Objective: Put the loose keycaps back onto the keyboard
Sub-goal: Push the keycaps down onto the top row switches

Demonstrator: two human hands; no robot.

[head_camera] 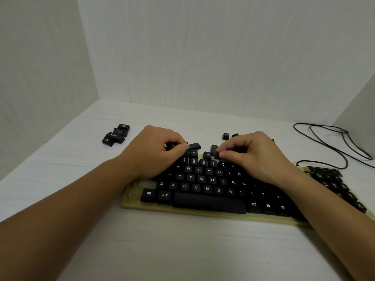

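Four loose black plastic keycaps (116,135) lie off the far left end of the yellow-based black keyboard (263,218). Over its top row, the left hand (154,151) pinches a wide black keycap (194,146) and the right hand (251,155) pinches a small black keycap (216,154). A thin black cable (328,142) loops beyond its right end.

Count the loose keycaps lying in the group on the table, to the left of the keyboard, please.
4, touching in a diagonal row: the farthest keycap, the Caps Lock keycap, the Shift keycap and the nearest keycap. Another may be hidden beneath them.
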